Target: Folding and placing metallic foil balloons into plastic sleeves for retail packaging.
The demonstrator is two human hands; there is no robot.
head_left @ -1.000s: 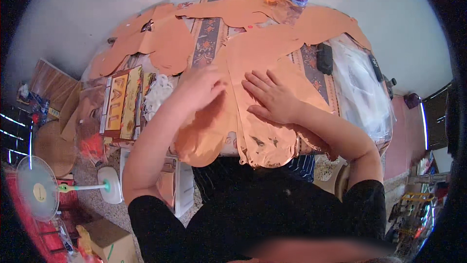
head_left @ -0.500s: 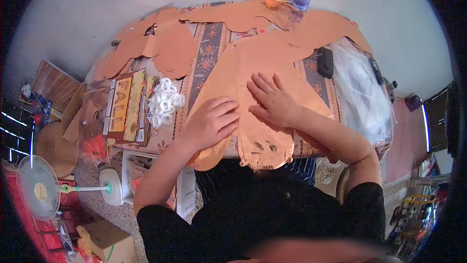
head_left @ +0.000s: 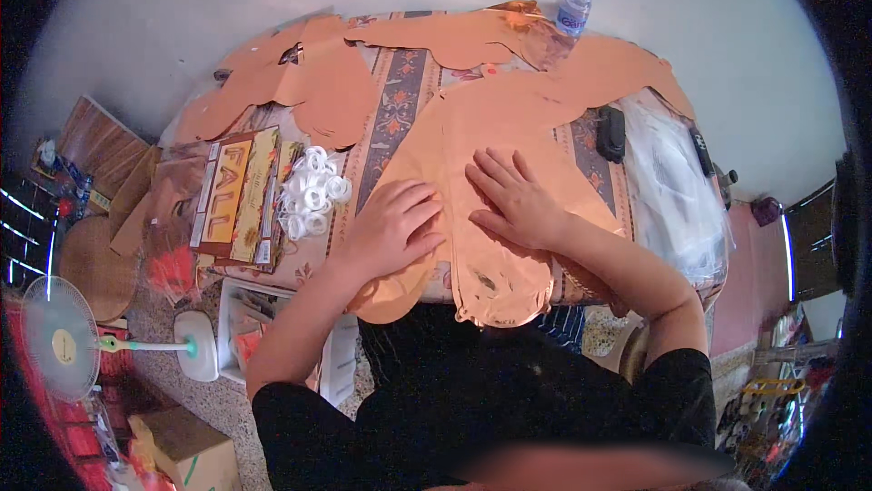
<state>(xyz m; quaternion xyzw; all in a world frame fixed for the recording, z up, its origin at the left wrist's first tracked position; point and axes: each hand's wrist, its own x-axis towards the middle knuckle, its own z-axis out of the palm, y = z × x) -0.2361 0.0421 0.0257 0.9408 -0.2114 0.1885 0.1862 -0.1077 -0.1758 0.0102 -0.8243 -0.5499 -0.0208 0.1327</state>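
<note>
A large orange foil sheet, probably a flat balloon (head_left: 509, 114), is spread over the table and hangs past its near edge. My left hand (head_left: 397, 226) lies flat on its left part, fingers together and pointing right. On the broader right part rests my right hand (head_left: 516, 200), palm down with the fingers stretched and slightly spread. Neither hand grips anything. Between my hands a fold line runs down the sheet. Its shiny, crinkled lower end (head_left: 504, 296) reaches toward my lap.
More orange foil pieces (head_left: 331, 78) lie at the back left. White ribbon rolls (head_left: 313, 191) sit beside printed packets (head_left: 238, 200). At right are a black case (head_left: 610, 135) and clear plastic bags (head_left: 677, 173). A water bottle (head_left: 574, 8) stands at the back; a fan (head_left: 64, 341) stands lower left.
The whole view has shifted slightly, with the table and bottle appearing a little lower. Both hands keep nearly the same place on the orange foil.
</note>
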